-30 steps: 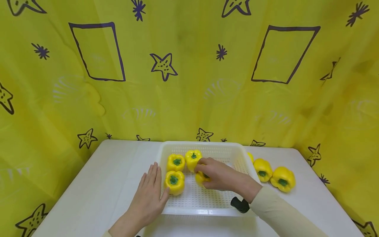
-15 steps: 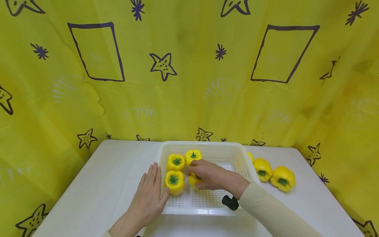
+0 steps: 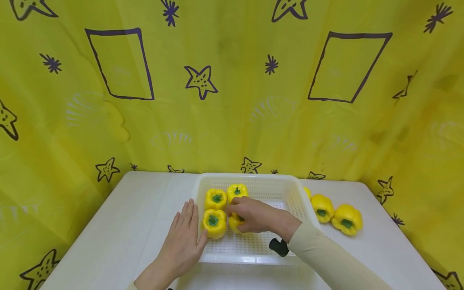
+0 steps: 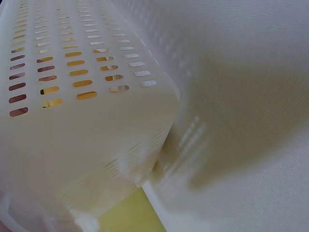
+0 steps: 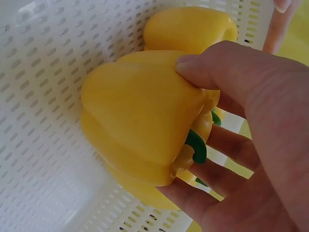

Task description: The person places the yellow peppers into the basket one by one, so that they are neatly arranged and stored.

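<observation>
My right hand grips a yellow bell pepper by its stem end, thumb on one side and fingers on the other, inside a white perforated basket. Three more yellow peppers stand stem up at the basket's left: a front one, a rear left one and a rear right one. The held pepper is just right of the front one. My left hand rests with straight fingers along the basket's left rim, its thumb over the edge. The left wrist view shows the slotted basket wall from outside.
Right of the basket, two yellow peppers lie on the white table, and part of another pepper shows behind the rim. A yellow patterned curtain hangs behind the table and at both sides.
My right hand has moved left with its pepper, bringing it close to the front left one. The left hand has stayed at the rim.
</observation>
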Demonstrator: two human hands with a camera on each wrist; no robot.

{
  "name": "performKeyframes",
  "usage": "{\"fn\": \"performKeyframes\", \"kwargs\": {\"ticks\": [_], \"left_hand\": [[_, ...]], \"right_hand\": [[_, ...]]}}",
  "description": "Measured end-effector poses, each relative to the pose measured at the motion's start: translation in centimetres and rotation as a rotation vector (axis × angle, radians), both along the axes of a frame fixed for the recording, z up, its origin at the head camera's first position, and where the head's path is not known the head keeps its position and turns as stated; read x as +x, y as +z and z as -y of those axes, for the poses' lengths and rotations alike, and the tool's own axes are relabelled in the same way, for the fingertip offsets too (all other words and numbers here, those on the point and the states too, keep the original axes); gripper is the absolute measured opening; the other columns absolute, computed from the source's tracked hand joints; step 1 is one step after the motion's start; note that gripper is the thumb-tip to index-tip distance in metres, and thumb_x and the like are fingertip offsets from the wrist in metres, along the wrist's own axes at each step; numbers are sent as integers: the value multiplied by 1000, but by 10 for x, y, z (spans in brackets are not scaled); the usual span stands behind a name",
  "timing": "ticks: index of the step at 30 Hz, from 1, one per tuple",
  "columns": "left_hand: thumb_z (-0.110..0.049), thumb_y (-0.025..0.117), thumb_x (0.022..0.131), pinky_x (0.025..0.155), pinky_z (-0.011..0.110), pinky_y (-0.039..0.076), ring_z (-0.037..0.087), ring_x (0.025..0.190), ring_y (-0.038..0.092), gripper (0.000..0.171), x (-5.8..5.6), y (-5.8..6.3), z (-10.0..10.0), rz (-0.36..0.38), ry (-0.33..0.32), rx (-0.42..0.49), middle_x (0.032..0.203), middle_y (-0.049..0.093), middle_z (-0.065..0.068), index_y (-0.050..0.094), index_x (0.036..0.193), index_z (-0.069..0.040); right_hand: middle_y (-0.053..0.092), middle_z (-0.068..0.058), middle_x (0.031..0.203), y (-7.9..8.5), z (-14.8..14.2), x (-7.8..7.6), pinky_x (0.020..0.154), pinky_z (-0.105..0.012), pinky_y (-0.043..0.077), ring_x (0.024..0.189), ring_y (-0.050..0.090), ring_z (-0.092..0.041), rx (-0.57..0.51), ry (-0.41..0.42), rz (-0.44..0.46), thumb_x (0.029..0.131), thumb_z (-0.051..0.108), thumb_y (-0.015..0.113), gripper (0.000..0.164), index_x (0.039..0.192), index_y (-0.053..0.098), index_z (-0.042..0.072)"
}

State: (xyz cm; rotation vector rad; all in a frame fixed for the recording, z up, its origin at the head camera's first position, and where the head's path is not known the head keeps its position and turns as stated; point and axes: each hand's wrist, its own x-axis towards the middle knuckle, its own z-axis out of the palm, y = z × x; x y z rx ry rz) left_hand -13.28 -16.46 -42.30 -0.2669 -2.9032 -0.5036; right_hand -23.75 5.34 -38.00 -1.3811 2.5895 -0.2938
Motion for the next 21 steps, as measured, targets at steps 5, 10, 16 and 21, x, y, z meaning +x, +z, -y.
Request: {"fn": "performKeyframes", "kwargs": {"ticks": [5, 10, 16, 21], "left_hand": [[-33, 48, 100, 120, 59, 21, 40, 152, 19, 70, 0, 1, 0, 9, 2, 11, 163, 18, 25, 27, 151, 10], [-34, 48, 100, 121, 58, 20, 38, 153, 17, 71, 0, 0, 0, 30, 7, 11, 164, 17, 24, 26, 152, 9], [-36, 48, 100, 121, 58, 20, 38, 153, 16, 72, -1, 0, 0, 47, 18, 5, 164, 16, 24, 26, 152, 9], [-36, 48, 100, 121, 58, 21, 39, 152, 17, 72, -1, -1, 1, 39, 16, 4, 163, 17, 24, 27, 152, 9]], "right_hand": [[60, 2, 102, 0, 5, -1, 77, -21, 48, 84, 49, -9, 8, 23, -5, 80, 8, 75, 31, 108, 66, 15], [58, 4, 98, -3, 7, -2, 77, -20, 48, 82, 49, -8, 7, 21, 6, 79, 10, 77, 33, 108, 62, 14], [59, 5, 104, -4, 7, -1, 82, -22, 50, 85, 50, -6, 31, -36, 50, 81, 14, 79, 42, 118, 58, 14], [60, 4, 110, -2, 6, -2, 87, -26, 52, 90, 53, -7, 22, -61, 79, 81, 14, 79, 44, 120, 59, 17]]}}
